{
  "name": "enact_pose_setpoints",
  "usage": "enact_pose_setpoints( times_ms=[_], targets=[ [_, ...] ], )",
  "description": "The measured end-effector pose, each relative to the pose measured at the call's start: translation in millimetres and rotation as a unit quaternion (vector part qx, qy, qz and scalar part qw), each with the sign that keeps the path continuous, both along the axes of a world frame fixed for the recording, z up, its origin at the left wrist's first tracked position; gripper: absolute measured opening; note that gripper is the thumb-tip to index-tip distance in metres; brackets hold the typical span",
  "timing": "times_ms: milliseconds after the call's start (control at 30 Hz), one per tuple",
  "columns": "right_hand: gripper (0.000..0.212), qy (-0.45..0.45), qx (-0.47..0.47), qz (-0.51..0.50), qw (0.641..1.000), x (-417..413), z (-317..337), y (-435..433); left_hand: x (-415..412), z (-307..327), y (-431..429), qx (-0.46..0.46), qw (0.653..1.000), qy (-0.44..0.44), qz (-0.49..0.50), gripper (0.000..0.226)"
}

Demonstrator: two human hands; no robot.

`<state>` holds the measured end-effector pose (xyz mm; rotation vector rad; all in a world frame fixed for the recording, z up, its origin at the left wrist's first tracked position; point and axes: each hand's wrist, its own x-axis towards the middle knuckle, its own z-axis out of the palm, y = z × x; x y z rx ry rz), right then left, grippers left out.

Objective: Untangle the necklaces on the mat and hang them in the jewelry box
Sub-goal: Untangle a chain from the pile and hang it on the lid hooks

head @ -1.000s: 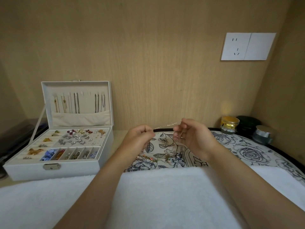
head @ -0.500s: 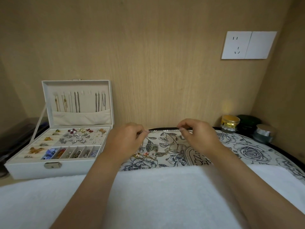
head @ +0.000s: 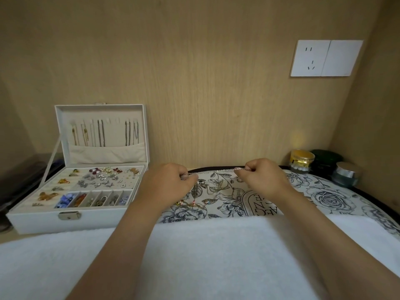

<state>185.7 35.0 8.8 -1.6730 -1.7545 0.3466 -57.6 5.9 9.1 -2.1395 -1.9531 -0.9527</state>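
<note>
A thin silver necklace point(head: 216, 171) is stretched taut between my two hands above the flower-print mat point(head: 324, 191). My left hand point(head: 167, 182) pinches its left end, and my right hand point(head: 263, 177) pinches its right end. More tangled necklaces point(head: 202, 187) with small pendants lie on the mat below, between the hands. The white jewelry box point(head: 43, 221) stands open at the left; several chains hang from the hooks in its lid point(head: 104, 131).
A white towel point(head: 205, 256) covers the near part of the surface under my forearms. A gold-lidded jar point(head: 302, 161), a dark green jar point(head: 325, 160) and a silver-lidded jar point(head: 346, 174) stand in the back right corner. A wall socket point(head: 324, 58) is above them.
My hands have moved apart and dropped lower, pulling the silver necklace out straight between them; a second ago they were close together and raised.
</note>
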Motion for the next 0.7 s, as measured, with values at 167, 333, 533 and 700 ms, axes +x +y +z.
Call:
enact_pose_setpoints(
  times_ms=[167, 333, 533, 700],
  targets=[
    [0.041, 0.045, -0.025, 0.013, 0.999, 0, -2, 3, 1, -2, -1, 0.022, 1.000, 0.007, 0.008, 0.046],
    [0.036, 0.014, -0.022, -0.011, 1.000, 1, -7, 3, 8, -7, 7, -0.050, 0.978, -0.199, -0.028, 0.042],
    [0.033, 0.258, -0.138, 0.007, 0.956, 5, -1, 6, 12, -3, 11, -0.173, 0.762, -0.600, -0.173, 0.034],
    [0.024, 0.425, -0.188, -0.001, 0.886, 16, -8, 22, 18, -2, 29, -0.159, 0.830, -0.524, -0.106, 0.024]
  ],
)
